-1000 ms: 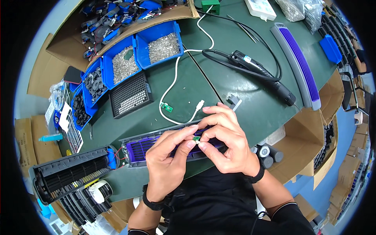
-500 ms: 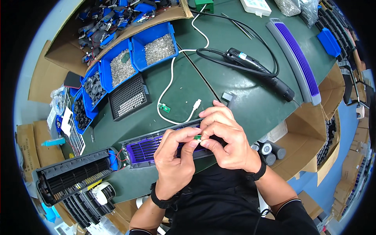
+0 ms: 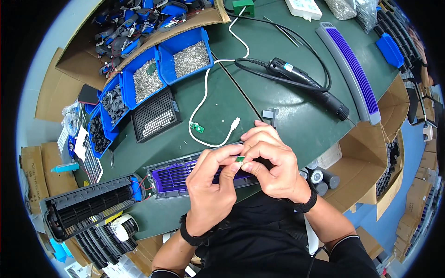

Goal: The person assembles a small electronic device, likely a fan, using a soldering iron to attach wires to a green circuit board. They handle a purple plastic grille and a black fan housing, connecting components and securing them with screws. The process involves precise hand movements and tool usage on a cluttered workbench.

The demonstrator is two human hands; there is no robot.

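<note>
Our left hand [image 3: 211, 187] and right hand [image 3: 276, 172] pinch a small green board [image 3: 240, 159], fingers closed on it, over the purple-slatted panel [image 3: 170, 180].

green board [image 3: 240, 159], seemingly part white, and purple-slatted panel [image 3: 168, 179]

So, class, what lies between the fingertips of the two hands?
The head view shows a small green board with a pale part, between the fingertips of the left hand and right hand.
</note>
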